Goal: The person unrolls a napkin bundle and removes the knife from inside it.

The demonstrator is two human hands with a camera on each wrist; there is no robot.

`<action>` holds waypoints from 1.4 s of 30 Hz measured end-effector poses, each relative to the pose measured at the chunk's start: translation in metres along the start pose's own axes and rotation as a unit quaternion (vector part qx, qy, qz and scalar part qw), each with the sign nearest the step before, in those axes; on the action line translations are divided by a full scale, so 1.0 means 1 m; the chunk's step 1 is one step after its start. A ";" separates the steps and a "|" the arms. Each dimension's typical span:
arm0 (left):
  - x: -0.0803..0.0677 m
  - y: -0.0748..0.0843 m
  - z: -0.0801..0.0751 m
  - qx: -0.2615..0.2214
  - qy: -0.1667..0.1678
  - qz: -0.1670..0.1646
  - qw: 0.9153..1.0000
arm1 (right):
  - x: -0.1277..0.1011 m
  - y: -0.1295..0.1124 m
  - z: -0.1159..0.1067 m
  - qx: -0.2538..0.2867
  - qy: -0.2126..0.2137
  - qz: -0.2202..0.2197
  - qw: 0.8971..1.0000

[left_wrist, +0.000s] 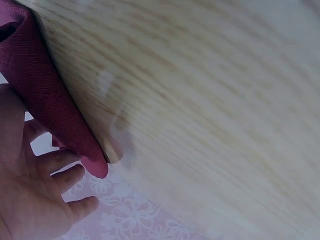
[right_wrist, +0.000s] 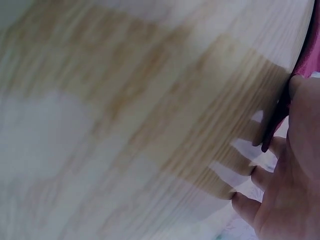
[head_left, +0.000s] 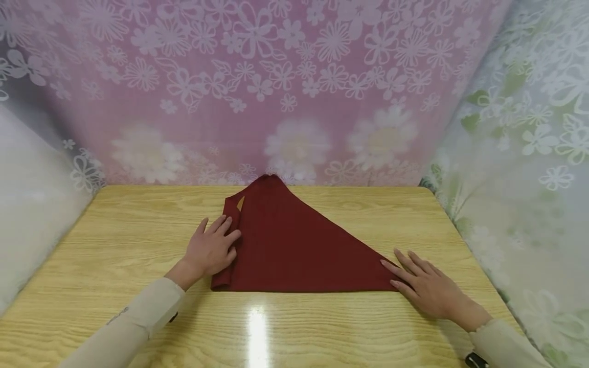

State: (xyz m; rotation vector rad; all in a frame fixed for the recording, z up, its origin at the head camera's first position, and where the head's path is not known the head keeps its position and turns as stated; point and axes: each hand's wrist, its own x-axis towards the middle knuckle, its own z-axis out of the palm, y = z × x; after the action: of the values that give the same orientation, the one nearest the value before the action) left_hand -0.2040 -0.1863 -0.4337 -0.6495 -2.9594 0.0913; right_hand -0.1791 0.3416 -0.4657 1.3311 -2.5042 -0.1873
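Both hands are down flat on the cloth (head_left: 294,245), a dark red piece folded into a triangle in the middle of the table (head_left: 138,214). The left hand (head_left: 211,250) lies with straight fingers on the folded left edge, nothing clenched, just pressing; the right hand (head_left: 425,286) is spread the same way, fingertips on the long point that runs out toward it, palm on the wood behind. So neither hand grasps, both only pin. The risk, as it looks from here: the table is glossy, and a push from either palm could slide the whole triangle rather than crease it, or the rolled left edge under the left fingers could spring open once pressure eases; the thin tip at the right fingertips could also skew out of line. The head view alone gives the full shape and a small gap near the top left fold. The left wrist view shows what that hides: the edge (left_wrist: 55,100) is a soft, rounded roll. The right wrist view catches only a sliver of cloth (right_wrist: 307,55) beside blurred fingers (right_wrist: 250,205).
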 end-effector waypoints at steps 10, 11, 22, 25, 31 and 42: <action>-0.006 -0.006 -0.002 0.017 0.028 0.021 0.999 | 0.006 -0.013 -0.022 0.050 -0.065 0.110 0.990; -0.007 -0.007 -0.002 0.019 0.030 0.023 0.999 | 0.006 -0.013 -0.021 0.049 -0.068 0.110 0.990; -0.013 -0.012 -0.003 -0.015 0.011 -0.014 1.000 | 0.004 -0.012 -0.018 0.054 -0.068 0.118 0.989; -0.015 -0.011 -0.004 -0.012 0.000 -0.021 1.000 | 0.004 -0.013 -0.018 0.050 -0.075 0.115 0.989; -0.018 -0.011 -0.008 -0.010 0.006 -0.035 0.999 | 0.004 -0.015 -0.016 0.072 -0.069 0.138 0.985; -0.037 -0.025 -0.009 -0.009 -0.013 -0.052 0.999 | 0.001 -0.012 -0.013 0.055 -0.078 0.117 0.989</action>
State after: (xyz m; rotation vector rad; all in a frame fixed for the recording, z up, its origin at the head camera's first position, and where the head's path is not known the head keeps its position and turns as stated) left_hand -0.1798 -0.2240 -0.4261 -0.4991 -3.0155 0.0640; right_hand -0.1666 0.3342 -0.4561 1.0855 -2.8140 -0.1078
